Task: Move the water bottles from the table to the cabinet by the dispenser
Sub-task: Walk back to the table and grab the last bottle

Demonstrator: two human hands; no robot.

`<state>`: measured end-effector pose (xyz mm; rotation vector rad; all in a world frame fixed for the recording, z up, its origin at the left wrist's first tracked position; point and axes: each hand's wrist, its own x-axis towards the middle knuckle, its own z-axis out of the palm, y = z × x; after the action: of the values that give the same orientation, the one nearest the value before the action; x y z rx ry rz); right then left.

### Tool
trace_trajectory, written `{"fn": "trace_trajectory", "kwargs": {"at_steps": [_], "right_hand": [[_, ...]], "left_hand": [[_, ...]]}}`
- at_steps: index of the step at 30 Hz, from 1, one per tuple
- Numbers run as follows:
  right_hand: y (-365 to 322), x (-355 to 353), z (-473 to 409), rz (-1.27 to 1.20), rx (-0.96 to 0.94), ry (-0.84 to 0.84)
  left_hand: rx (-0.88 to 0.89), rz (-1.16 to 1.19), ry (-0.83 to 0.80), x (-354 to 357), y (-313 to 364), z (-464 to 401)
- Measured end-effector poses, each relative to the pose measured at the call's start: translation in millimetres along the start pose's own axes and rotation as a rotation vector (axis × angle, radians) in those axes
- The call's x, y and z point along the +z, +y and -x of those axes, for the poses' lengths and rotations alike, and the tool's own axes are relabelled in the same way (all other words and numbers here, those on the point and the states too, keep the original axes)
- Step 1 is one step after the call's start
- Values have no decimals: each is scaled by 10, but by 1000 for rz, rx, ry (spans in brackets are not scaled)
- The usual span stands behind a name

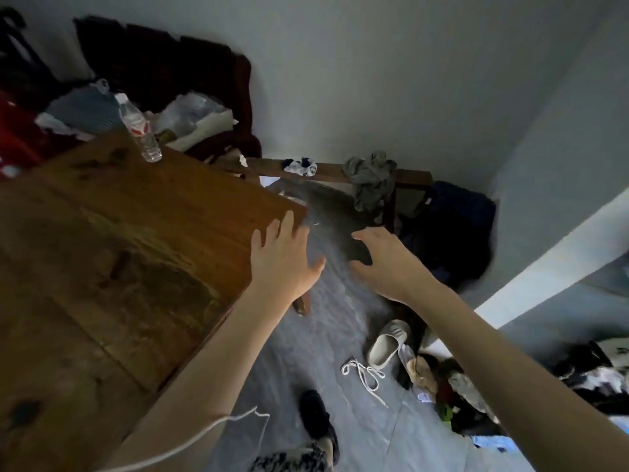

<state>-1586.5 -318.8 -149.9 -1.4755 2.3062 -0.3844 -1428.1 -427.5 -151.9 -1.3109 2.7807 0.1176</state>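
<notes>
Both hands empty: left hand (282, 257) spread, right hand (381, 258) loosely open | water bottle (139, 127) upright at far surface (136, 233) edge | reach over, grip its middle, lift straight.

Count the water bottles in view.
1. A water bottle stands upright on the far edge of the wooden table. The clutter behind it may hide others.

My left forearm (190, 379) is covering part of the near edge of the wooden table (102, 267), and the table itself is running off the left and bottom of the view. My right hand (384, 260) is blurring, so its fingertips are hiding against the dark bag (452, 233) behind. The water bottle's (138, 126) label is reading too small.
</notes>
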Motion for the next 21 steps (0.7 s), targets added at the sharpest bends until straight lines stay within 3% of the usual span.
{"fn": "trace_trajectory", "kwargs": {"at_steps": [10, 21], "right_hand": [[-495, -87, -1489, 57, -154, -96], [-1138, 258, -2897, 54, -324, -243]], "left_hand": [[-207, 79, -37, -16, -630, -998], [-461, 184, -94, 97, -1482, -1466]]}}
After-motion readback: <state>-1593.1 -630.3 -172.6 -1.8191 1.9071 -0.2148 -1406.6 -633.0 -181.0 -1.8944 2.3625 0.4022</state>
